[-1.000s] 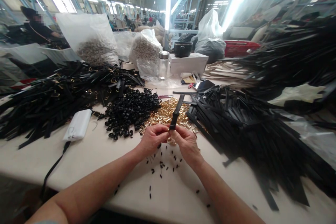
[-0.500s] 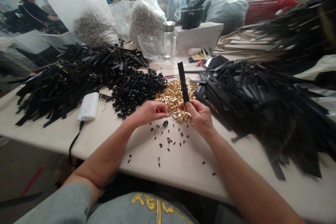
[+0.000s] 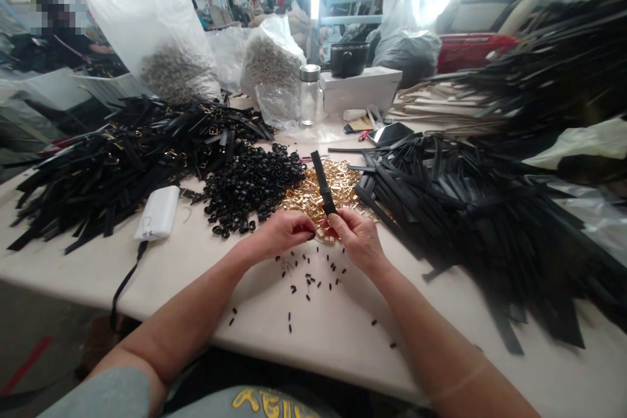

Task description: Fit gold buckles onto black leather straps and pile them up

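My right hand (image 3: pixel 361 240) grips a short black strap (image 3: pixel 321 177) that stands up from between thumb and fingers. Some gold metal shows just below those fingertips, but whether it belongs to the strap I cannot tell. My left hand (image 3: pixel 281 233) is closed in a pinch on a small black loop (image 3: pixel 310 235), partly hidden by the fingers. Behind both hands lies a heap of gold buckles (image 3: pixel 343 176). To its left is a pile of black loops (image 3: pixel 249 179). Several tiny black bits (image 3: pixel 308 279) are scattered on the table in front of my hands.
Black straps are heaped on the right (image 3: pixel 441 189), and straps with buckles (image 3: pixel 122 150) on the left. A white power bank (image 3: pixel 157 212) with a cable lies at left. A glass bottle (image 3: pixel 308 98), a white box (image 3: pixel 360 90) and filled plastic bags (image 3: pixel 272 55) stand behind.
The black loop that lay on the table near my left hand is now between its fingers. My hands have come closer together, and the view has tilted up slightly.
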The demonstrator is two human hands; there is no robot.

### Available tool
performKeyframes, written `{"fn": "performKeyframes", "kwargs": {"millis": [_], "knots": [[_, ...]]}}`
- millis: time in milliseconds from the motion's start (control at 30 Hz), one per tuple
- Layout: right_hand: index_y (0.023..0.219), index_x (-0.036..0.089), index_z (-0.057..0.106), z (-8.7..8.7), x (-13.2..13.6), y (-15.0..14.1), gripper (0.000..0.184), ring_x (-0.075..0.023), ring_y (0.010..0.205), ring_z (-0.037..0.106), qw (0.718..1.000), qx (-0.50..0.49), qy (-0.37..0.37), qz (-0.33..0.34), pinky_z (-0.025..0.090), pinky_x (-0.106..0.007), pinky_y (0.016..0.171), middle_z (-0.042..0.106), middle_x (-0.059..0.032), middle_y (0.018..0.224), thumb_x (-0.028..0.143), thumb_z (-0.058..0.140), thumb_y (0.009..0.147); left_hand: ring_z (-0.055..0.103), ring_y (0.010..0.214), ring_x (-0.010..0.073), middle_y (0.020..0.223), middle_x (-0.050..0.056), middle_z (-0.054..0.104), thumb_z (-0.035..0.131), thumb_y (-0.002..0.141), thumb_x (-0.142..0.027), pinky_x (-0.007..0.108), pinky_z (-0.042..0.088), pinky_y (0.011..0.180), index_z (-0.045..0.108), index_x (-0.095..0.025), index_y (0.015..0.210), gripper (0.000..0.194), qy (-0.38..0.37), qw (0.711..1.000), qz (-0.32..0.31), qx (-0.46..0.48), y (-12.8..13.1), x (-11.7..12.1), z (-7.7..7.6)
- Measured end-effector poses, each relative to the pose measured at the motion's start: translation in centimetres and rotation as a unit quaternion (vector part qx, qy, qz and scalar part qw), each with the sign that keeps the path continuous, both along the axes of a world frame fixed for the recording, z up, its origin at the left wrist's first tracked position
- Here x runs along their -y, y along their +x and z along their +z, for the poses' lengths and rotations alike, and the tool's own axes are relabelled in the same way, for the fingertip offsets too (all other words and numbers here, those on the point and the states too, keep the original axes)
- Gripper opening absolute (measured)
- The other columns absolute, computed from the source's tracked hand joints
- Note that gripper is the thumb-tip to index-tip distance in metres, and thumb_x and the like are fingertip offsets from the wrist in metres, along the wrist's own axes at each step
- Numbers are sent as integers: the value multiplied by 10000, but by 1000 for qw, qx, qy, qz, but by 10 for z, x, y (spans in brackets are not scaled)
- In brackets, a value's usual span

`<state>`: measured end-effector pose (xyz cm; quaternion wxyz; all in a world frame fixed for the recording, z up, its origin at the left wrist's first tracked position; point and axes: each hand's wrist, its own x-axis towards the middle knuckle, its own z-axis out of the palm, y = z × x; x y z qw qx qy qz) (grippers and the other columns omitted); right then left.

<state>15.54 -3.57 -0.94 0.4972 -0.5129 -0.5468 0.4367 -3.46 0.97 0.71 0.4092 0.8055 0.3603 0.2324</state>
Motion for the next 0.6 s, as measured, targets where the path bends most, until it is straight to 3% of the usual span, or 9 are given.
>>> {"fn": "performKeyframes", "kwargs": {"millis": [67,167,300,467,600], "knots": [[824,179,658,0,0,0,330,-167,628,679,1000,-4,-4,8,563,-278,579,707,-52,764,500,585,850,573,623,112,718,13,653,632,759,-192,240,458,614,693,-172,827,94,-81,990,65,91,2,-1,-1],[835,175,670,-2,1,-1,331,-165,630,681,1000,-2,-4,18,580,-290,590,705,-49,762,495,585,853,579,590,98,712,9,652,678,735,-248,246,494,600,662,-150,831,138,-189,952,124,204,7,-1,1],[836,178,680,-4,2,-4,330,-158,639,684,999,2,-5,33,591,-287,603,708,-47,751,491,577,861,581,566,87,677,-2,646,734,687,-274,235,506,581,634,-139,786,195,-228,925,163,259,12,1,3],[879,171,694,-6,4,-7,342,-146,591,680,998,36,-10,54,578,-268,573,711,-51,740,484,556,880,577,531,76,649,-8,647,766,670,-300,215,490,550,623,-137,776,242,-267,907,158,283,15,1,-5],[875,169,689,-3,4,-8,347,-145,587,675,999,6,-16,46,588,-272,571,704,-45,720,494,570,869,579,529,71,652,-10,653,788,649,-313,203,486,549,635,-141,780,264,-294,888,168,310,17,0,-9]]}}
